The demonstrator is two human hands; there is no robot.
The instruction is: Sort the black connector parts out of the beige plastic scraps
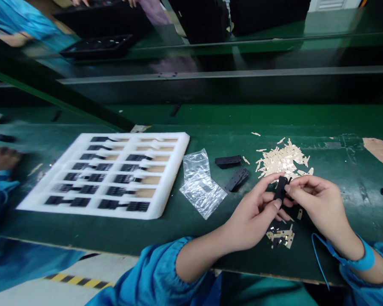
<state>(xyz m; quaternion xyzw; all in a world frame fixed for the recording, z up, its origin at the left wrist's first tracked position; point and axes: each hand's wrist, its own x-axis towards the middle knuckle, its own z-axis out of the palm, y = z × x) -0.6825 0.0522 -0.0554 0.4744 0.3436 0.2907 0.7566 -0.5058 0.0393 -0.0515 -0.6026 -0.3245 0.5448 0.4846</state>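
My left hand (253,214) and my right hand (315,199) meet over the green table, both pinching one small black plastic part (280,188) held upright between the fingertips. Just behind them lies a heap of thin pale metal strips (282,160). Under my hands sits a small cluster of black and gold pieces (281,238). Two more black parts (228,161) (237,178) lie to the left of the heap.
A white foam tray (175,170) with rows of black parts fills the left of the table. An empty clear plastic bag (199,183) lies beside it. Another person's blue sleeve (0,187) shows at the far left. A conveyor rail (210,74) runs behind.
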